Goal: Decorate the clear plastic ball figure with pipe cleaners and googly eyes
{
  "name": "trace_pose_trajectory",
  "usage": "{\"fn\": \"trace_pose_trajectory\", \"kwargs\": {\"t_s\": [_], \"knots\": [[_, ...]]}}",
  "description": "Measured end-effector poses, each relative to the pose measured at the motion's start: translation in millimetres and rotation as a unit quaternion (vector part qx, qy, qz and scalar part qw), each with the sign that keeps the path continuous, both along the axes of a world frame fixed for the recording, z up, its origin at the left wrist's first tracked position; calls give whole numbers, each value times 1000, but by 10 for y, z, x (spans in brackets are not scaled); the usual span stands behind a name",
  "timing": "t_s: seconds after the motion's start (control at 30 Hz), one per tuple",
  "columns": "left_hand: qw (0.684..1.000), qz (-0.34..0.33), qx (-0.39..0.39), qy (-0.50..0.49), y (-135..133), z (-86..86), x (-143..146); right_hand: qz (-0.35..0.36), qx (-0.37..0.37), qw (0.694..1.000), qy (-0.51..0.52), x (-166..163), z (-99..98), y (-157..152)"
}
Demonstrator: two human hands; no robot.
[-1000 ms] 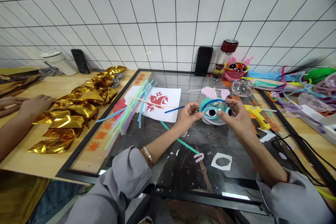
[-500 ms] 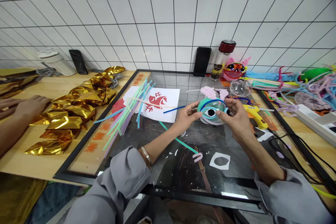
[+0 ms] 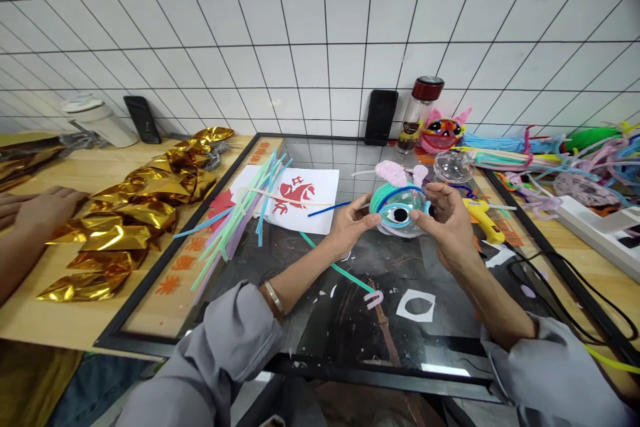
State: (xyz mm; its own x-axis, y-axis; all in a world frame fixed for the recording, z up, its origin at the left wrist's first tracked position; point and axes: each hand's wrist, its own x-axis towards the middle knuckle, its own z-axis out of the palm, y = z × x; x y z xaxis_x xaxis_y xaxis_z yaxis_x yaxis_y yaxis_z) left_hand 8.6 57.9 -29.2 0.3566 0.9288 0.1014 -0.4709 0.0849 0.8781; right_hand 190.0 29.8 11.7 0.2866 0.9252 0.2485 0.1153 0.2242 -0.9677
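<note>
Both my hands hold a clear ball figure (image 3: 399,210) with a black-and-white eye, teal and blue pipe cleaner wrapped round it and pink fuzzy ears on top. My left hand (image 3: 351,227) pinches its left side with thumb and fingers. My right hand (image 3: 449,223) curls around its right side. The figure is held just above a dark glass panel (image 3: 350,320) in a black frame.
A fan of pastel pipe cleaners (image 3: 240,213) and a white sheet with a red paper cut (image 3: 300,190) lie to the left. A yellow glue gun (image 3: 483,217), a clear half-sphere (image 3: 450,167), a jar (image 3: 419,113) and a phone (image 3: 380,117) sit behind. Another person's hand (image 3: 43,203) rests by gold foil (image 3: 135,207).
The view shifted slightly. My hands and the figure stay together; my fingers have adjusted a little on the ball's sides.
</note>
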Motion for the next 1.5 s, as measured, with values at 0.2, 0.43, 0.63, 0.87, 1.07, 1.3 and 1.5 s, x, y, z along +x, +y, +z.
{"fn": "trace_pose_trajectory", "kwargs": {"t_s": [0.2, 0.43, 0.63, 0.87, 1.07, 1.3, 1.5], "knots": [[1000, 14, 4, 3, -29, 65, -12, 14, -1, 1000, 25, -9, 11, -8], [999, -8, -31, -16, -62, 90, -25, 16, 1, 999, 30, -23, 27, -17], [999, -7, -30, -22, -66, 82, -26, 20, 4, 1000, 5, -28, 34, -30], [1000, -11, -22, -11, -73, 78, -41, 21, 11, 1000, -3, -49, 31, -51], [1000, -14, -22, -5, -63, 50, -51, 20, 14, 1000, -6, -60, 4, -46], [1000, -18, -20, -2, -60, 48, -53, 18, 6, 1000, -8, -61, -5, -39], [1000, -15, -22, -1, -56, 49, -63, 22, -2, 1000, 0, -66, -4, -33]]}}
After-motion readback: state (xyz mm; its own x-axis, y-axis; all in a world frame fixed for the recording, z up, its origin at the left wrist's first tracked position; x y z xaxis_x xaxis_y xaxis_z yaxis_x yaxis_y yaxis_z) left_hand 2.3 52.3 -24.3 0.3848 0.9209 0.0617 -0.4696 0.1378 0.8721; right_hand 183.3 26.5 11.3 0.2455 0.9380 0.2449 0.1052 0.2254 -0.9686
